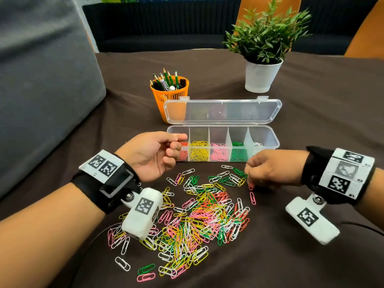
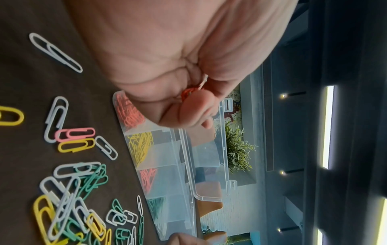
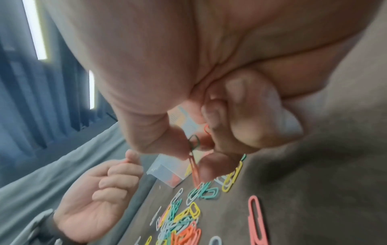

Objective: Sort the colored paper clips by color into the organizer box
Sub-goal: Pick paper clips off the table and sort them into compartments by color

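Note:
A clear organizer box lies open with orange, yellow, pink, green and white clips in separate compartments. My left hand hovers at the box's left end, over the orange compartment, and pinches an orange paper clip between thumb and curled fingers. My right hand is in front of the box's right half, at the pile's far right edge. It pinches an orange-red clip that hangs down, with a green clip also held in the fingers. A mixed pile of loose clips lies on the brown cloth between my arms.
The box's lid stands open behind it. An orange pencil cup and a potted plant in a white pot stand further back. A grey cushion lies at the left. A single pink clip lies below my right hand.

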